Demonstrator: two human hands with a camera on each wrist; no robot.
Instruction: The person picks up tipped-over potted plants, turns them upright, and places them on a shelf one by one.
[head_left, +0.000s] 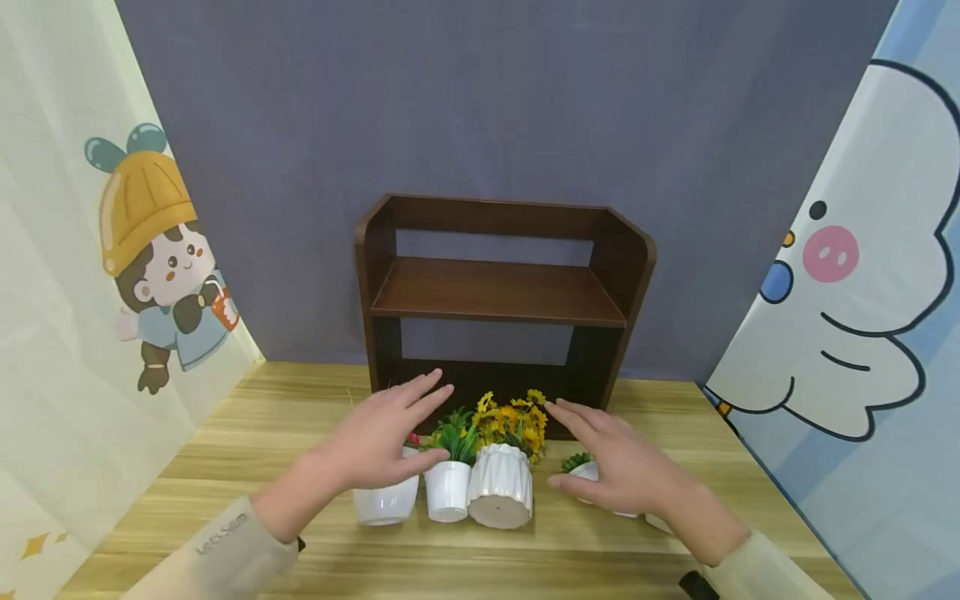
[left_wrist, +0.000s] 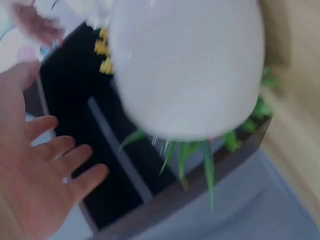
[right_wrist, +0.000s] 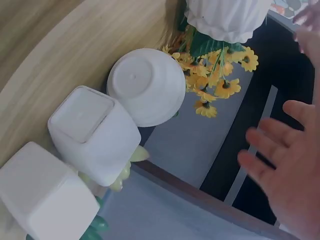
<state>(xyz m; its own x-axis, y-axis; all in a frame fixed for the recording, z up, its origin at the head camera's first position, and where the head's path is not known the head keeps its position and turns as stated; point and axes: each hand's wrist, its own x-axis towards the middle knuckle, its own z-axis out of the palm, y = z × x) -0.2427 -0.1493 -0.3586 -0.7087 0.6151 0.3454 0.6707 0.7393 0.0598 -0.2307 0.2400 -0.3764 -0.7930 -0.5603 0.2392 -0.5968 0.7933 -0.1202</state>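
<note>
The left grip (head_left: 390, 433) is spread wide, fingers apart, near the big pot (head_left: 386, 504) and the small pot (head_left: 447, 493). The right grip (head_left: 622, 462) is spread too, near the round pot (right_wrist: 145, 87) and two square pots (right_wrist: 95, 135), toward the right edge of the surface (head_left: 187, 500). Between them is the bumpy pot (head_left: 498, 475) with yellow flowers (head_left: 528, 429), its bottom facing the near edge. The pots lie in a row in front of the shelf (head_left: 495, 287).
</note>
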